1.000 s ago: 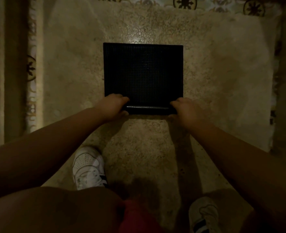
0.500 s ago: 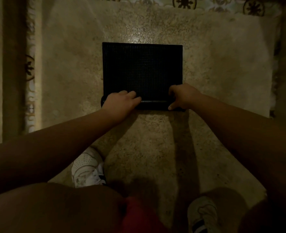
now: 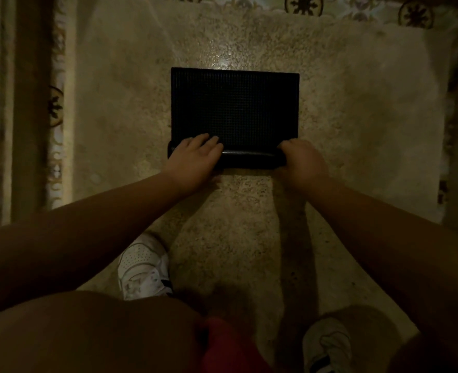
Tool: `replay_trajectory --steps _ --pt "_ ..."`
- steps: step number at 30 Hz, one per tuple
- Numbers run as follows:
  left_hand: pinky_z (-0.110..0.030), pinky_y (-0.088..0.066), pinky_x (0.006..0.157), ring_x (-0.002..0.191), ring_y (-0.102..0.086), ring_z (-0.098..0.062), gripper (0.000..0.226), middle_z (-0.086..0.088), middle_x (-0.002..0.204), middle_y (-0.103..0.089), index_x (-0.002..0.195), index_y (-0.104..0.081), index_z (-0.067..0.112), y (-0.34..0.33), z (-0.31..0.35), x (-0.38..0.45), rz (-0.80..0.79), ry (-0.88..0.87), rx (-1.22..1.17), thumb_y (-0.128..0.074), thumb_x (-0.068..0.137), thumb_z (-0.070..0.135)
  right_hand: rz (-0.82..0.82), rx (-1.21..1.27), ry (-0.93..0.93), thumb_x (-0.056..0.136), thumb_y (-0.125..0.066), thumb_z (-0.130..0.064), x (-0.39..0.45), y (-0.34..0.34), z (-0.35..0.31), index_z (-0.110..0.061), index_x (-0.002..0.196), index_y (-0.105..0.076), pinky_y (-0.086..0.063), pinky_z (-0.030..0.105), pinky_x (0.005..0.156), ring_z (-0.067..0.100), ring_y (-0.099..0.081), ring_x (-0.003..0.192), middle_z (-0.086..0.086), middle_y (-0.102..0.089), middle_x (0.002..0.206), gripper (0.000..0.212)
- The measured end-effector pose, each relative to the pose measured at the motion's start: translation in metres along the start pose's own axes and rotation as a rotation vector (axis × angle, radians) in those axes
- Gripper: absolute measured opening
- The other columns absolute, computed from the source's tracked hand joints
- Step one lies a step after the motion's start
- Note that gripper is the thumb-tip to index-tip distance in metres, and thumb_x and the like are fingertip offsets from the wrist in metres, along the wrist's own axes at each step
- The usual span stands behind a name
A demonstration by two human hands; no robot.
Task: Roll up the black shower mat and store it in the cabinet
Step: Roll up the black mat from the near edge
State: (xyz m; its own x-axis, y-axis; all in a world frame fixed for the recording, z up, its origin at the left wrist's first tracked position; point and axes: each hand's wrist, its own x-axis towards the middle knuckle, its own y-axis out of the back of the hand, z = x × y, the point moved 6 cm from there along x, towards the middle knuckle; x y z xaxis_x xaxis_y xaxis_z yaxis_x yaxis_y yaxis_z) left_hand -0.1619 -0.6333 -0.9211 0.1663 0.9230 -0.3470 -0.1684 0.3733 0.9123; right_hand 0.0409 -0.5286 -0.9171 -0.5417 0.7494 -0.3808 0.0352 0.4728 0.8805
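Dim light fell on a speckled stone floor (image 3: 244, 224) edged with patterned tiles (image 3: 304, 4), and most detail sank into shadow. No cabinet showed, and the person's knees at the bottom edge were only dark shapes above two white shoes (image 3: 144, 267). On the floor lay the black shower mat (image 3: 234, 106), its near edge curled into a roll. The left hand (image 3: 195, 154) lay flat over the roll's left end, fingers spread onto the mat. The right hand (image 3: 301, 160) was curled around the roll's right end.
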Motion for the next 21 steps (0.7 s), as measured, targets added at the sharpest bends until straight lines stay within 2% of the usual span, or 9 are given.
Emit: replay_trajectory --steps 2,5,8,13,15,17,19,21 --pt "-0.058 -0.027 0.108 0.132 -0.035 -0.04 0.084 -0.021 0.143 -0.043 0.142 -0.035 0.007 -0.005 0.0 -0.003 0.021 0.023 0.085 -0.072 0.075 0.042 -0.077 0.001 -0.016 0.074 -0.075 -0.026 0.007 0.003 0.004 -0.015 0.106 -0.063 -0.05 0.039 0.076 0.026 -0.056 0.093 0.008 -0.06 0.103 0.035" --pt "-0.058 -0.03 0.106 0.122 -0.041 -0.042 0.087 -0.022 0.134 -0.047 0.138 -0.039 0.007 -0.005 -0.001 -0.003 0.095 0.058 0.079 -0.077 0.068 0.043 -0.17 -0.036 -0.017 0.072 -0.079 -0.032 0.018 0.008 0.006 -0.016 0.11 -0.064 -0.049 0.035 0.074 0.027 -0.058 0.094 0.009 -0.062 0.106 0.044" --pt "-0.052 -0.037 0.101 0.115 -0.048 -0.038 0.076 -0.018 0.128 -0.052 0.131 -0.046 0.008 -0.003 0.0 -0.005 0.118 0.064 0.068 -0.078 0.069 0.04 -0.286 -0.042 -0.01 0.068 -0.083 -0.038 0.021 0.003 0.005 -0.017 0.113 -0.063 -0.048 0.033 0.073 0.024 -0.057 0.094 0.007 -0.062 0.108 0.053" --pt "-0.051 -0.041 0.093 0.109 -0.052 -0.039 0.049 -0.02 0.121 -0.057 0.127 -0.051 0.004 0.001 -0.005 -0.01 0.065 -0.006 0.06 -0.065 0.083 0.022 -0.49 0.123 -0.059 0.066 -0.084 -0.039 0.008 -0.021 0.001 -0.017 0.114 -0.065 -0.043 0.026 0.072 0.017 -0.058 0.095 0.002 -0.063 0.105 0.056" --pt "-0.05 -0.041 0.095 0.109 -0.053 -0.04 0.053 -0.02 0.121 -0.058 0.13 -0.05 0.004 0.003 -0.007 -0.007 0.01 -0.039 0.038 -0.066 0.083 0.022 -0.434 0.185 -0.059 0.068 -0.083 -0.038 0.002 -0.02 0.002 -0.018 0.124 -0.06 -0.043 0.026 0.08 0.021 -0.059 0.104 0.004 -0.065 0.115 0.064" --pt "-0.047 -0.042 0.094 0.107 -0.056 -0.039 0.059 -0.019 0.119 -0.061 0.13 -0.051 0.004 0.006 -0.012 -0.004 -0.003 -0.042 -0.015 -0.071 0.08 0.028 -0.273 0.176 -0.004 0.071 -0.079 -0.043 -0.01 -0.013 0.004 -0.02 0.129 -0.056 -0.041 0.03 0.086 0.025 -0.055 0.112 0.004 -0.062 0.123 0.066" --pt "-0.044 -0.044 0.09 0.1 -0.059 -0.036 0.053 -0.016 0.112 -0.065 0.119 -0.056 0.007 0.01 -0.016 0.0 0.009 -0.028 -0.091 -0.075 0.076 0.033 -0.116 -0.012 0.126 0.071 -0.074 -0.054 -0.028 -0.012 0.0 -0.019 0.132 -0.052 -0.04 0.039 0.094 0.028 -0.046 0.119 0.005 -0.055 0.13 0.074" --pt "-0.041 -0.044 0.085 0.094 -0.06 -0.033 0.044 -0.013 0.104 -0.067 0.106 -0.06 0.01 0.012 -0.019 0.004 0.003 -0.016 -0.131 -0.075 0.075 0.036 -0.07 -0.159 0.157 0.07 -0.075 -0.052 -0.043 -0.023 -0.006 -0.016 0.14 -0.042 -0.039 0.041 0.096 0.028 -0.044 0.12 0.009 -0.049 0.134 0.085"
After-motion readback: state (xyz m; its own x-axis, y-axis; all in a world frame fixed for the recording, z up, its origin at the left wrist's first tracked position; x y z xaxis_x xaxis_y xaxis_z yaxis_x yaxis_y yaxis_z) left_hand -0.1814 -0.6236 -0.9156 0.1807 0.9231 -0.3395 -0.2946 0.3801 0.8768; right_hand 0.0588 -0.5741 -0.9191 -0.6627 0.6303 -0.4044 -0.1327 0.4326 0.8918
